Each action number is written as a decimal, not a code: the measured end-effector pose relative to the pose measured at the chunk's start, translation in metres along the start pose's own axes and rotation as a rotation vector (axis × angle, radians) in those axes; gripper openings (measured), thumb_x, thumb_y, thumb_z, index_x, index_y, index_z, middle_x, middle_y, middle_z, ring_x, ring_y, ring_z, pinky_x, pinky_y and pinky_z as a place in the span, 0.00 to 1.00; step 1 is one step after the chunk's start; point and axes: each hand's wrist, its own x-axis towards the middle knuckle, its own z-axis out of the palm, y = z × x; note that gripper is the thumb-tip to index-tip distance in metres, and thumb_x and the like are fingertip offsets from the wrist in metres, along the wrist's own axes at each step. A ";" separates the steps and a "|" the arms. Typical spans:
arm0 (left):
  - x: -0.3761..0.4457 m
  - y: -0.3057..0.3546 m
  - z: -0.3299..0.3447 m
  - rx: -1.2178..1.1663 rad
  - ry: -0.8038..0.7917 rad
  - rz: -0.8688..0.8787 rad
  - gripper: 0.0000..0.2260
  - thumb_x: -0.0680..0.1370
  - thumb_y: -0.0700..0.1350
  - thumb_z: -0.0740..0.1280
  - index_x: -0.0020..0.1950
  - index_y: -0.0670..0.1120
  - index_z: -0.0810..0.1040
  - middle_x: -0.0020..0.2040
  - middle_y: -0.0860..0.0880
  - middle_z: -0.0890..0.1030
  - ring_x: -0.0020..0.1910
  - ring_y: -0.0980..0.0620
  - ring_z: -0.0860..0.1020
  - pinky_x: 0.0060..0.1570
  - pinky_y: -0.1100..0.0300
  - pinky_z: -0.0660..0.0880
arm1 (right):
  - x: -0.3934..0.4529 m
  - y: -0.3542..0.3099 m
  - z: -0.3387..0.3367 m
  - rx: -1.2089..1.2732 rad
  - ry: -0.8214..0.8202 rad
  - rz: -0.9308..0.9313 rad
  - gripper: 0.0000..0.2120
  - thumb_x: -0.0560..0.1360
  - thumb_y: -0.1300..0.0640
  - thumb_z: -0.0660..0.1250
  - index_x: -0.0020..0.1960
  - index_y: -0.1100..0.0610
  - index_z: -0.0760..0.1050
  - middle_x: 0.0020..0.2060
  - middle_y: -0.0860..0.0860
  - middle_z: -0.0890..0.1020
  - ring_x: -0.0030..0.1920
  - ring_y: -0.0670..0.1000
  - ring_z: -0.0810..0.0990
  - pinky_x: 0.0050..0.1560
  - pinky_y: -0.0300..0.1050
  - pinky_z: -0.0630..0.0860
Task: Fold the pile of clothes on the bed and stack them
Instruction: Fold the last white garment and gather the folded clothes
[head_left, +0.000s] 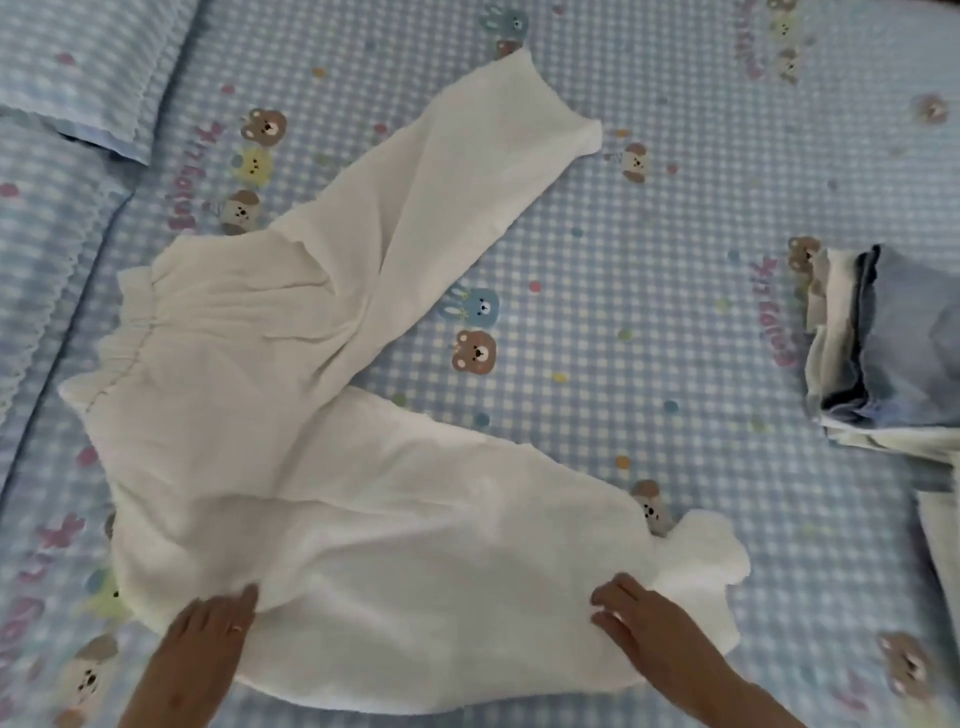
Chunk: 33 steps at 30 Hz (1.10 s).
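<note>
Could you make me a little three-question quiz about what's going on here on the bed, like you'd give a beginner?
1. True or false: the white trousers are already folded in half.
2. Which leg do the left hand and right hand rest on? A) the far leg B) the near leg C) neither
3. Fill in: the folded stack sits at the ___ edge of the view.

Key: 1 false, the legs lie spread apart on the checked sheet; 2 B; 3 right.
</note>
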 end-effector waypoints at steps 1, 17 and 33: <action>0.004 0.023 0.007 -0.049 -0.060 0.024 0.38 0.63 0.35 0.53 0.75 0.43 0.53 0.37 0.38 0.83 0.31 0.41 0.82 0.38 0.48 0.78 | 0.006 0.011 -0.001 0.012 0.168 0.070 0.07 0.73 0.54 0.71 0.50 0.53 0.78 0.46 0.48 0.79 0.40 0.47 0.81 0.42 0.40 0.75; 0.216 0.310 0.008 -0.066 -0.181 0.387 0.25 0.82 0.43 0.54 0.77 0.45 0.50 0.77 0.44 0.55 0.76 0.43 0.53 0.75 0.49 0.45 | -0.030 0.103 0.016 0.747 0.367 0.789 0.07 0.76 0.52 0.66 0.48 0.56 0.73 0.39 0.50 0.79 0.42 0.55 0.77 0.40 0.46 0.70; 0.183 0.357 -0.004 -0.175 0.106 0.100 0.18 0.76 0.40 0.66 0.65 0.37 0.73 0.59 0.37 0.77 0.58 0.37 0.77 0.57 0.45 0.74 | -0.030 0.154 0.017 1.037 0.189 0.574 0.29 0.69 0.51 0.74 0.67 0.48 0.67 0.57 0.41 0.77 0.55 0.41 0.76 0.53 0.35 0.73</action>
